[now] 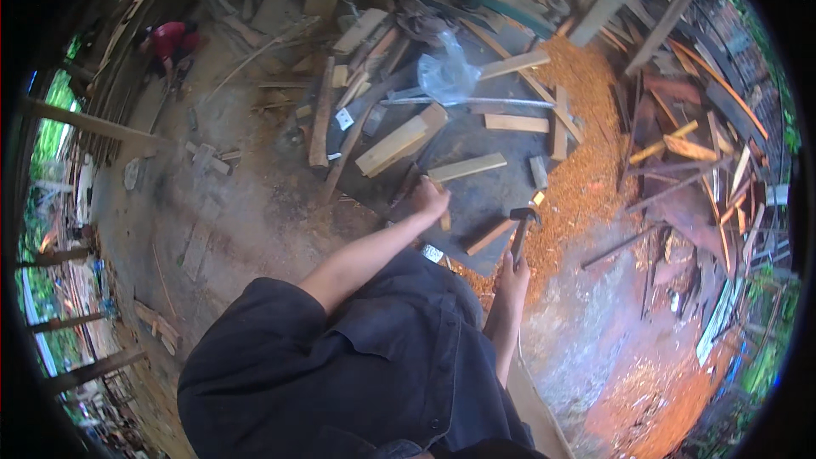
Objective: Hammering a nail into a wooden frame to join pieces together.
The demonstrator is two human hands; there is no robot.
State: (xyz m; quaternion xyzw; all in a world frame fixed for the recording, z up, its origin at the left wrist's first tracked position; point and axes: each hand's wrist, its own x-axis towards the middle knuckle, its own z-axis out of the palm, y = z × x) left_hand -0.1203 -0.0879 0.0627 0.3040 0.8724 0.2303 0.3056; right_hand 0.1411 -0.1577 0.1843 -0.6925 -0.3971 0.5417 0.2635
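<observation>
Hammer [519, 235] clenched in the right hand [512, 274], its head [525, 214] just beyond that grip, while left of it the left hand [431, 197] curls near a pale plank [467, 167], whether holding anything I cannot tell.

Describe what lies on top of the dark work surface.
Pale wooden pieces and a clear plastic bag show there. What lies directly beneath those pieces and the left hand is covered.

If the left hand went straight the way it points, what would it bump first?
Probably the pale board just beyond the left hand, toward the picture's upper right. Depth is unclear, so the hand might pass over it.
</observation>
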